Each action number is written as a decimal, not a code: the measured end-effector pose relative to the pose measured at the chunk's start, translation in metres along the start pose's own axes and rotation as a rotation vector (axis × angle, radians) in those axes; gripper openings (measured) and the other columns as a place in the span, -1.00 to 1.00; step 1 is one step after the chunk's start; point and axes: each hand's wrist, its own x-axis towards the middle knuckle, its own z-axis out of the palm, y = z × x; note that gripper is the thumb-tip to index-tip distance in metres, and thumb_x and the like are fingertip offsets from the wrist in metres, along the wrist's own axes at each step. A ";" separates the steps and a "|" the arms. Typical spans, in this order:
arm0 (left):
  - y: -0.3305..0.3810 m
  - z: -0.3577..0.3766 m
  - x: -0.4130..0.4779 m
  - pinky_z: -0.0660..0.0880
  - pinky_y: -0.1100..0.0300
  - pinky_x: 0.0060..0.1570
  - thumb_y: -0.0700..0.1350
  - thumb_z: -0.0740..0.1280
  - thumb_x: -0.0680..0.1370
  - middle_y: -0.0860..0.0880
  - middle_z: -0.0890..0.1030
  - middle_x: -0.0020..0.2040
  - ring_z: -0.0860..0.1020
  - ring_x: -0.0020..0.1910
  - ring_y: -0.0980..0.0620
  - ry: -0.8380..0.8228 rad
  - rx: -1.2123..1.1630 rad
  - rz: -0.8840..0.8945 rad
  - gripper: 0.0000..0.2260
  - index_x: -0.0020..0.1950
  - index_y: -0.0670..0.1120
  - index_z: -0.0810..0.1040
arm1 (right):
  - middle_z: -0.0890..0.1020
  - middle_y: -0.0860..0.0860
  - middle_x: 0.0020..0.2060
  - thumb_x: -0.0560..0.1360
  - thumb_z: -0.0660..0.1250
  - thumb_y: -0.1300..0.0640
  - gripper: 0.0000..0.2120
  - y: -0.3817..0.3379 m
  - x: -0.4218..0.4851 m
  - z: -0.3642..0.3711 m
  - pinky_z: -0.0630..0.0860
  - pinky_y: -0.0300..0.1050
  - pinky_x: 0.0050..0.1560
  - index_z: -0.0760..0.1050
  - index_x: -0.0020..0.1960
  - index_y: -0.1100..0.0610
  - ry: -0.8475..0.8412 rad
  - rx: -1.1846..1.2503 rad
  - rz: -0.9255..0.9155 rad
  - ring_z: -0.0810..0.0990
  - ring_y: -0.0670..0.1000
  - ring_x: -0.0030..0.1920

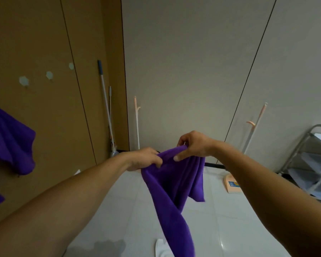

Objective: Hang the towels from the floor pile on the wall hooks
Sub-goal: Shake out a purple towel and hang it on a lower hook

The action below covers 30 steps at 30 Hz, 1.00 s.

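Barely legible writing: a blue label on the peach dustpan [232,184] at right centre, too small for me to read.
Left hand [146,158]: at frame centre, forearm coming up from the lower left, fingers curled and pinching the top edge of the purple towel [174,182].
Right hand [193,145]: just right of it and slightly higher, thumb pressed on the front of the cloth, fingers wrapped over the bunched top.
Towel position: held in the air between both hands, its tail trailing down to the bottom edge above the pale tiled floor [230,229].
Wall hooks [49,75]: three pale ones on the brown panel, upper left, well apart from my hands.
Hung towel [9,141]: purple, draped at the left edge below the hooks.
Room to move: open floor between the hands and the brown wall; mop handle [105,101] leans in the corner, metal rack [308,160] at the right edge.
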 end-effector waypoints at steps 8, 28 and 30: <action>0.023 0.026 -0.001 0.42 0.11 -0.07 -0.23 0.21 0.29 -0.10 0.50 -0.17 0.48 -0.18 -0.06 -0.232 -0.589 0.009 -0.77 -0.08 -0.15 0.49 | 0.52 0.07 0.08 0.42 0.41 -0.08 -0.69 0.050 0.008 0.010 0.44 -0.04 0.06 0.57 0.12 -0.01 0.451 -0.169 0.004 0.47 0.12 0.14; 0.055 0.034 0.010 0.54 0.06 -0.08 -0.11 0.12 0.37 -0.13 0.59 -0.26 0.61 -0.25 -0.13 0.346 -1.153 0.267 -0.72 -0.34 -0.17 0.58 | 0.61 0.15 -0.06 0.58 0.05 0.02 -0.68 0.085 0.008 0.126 0.59 -0.03 -0.21 0.54 -0.04 0.14 -0.145 0.900 0.472 0.62 0.17 -0.10; 0.054 0.033 0.012 0.55 0.08 -0.13 -0.11 0.09 0.39 -0.14 0.63 -0.25 0.63 -0.25 -0.13 0.354 -1.154 0.248 -0.65 -0.36 -0.18 0.62 | 0.59 0.11 -0.20 0.58 0.06 0.03 -0.68 0.082 0.010 0.130 0.52 -0.11 -0.32 0.52 -0.14 0.15 -0.040 0.927 0.501 0.57 0.11 -0.27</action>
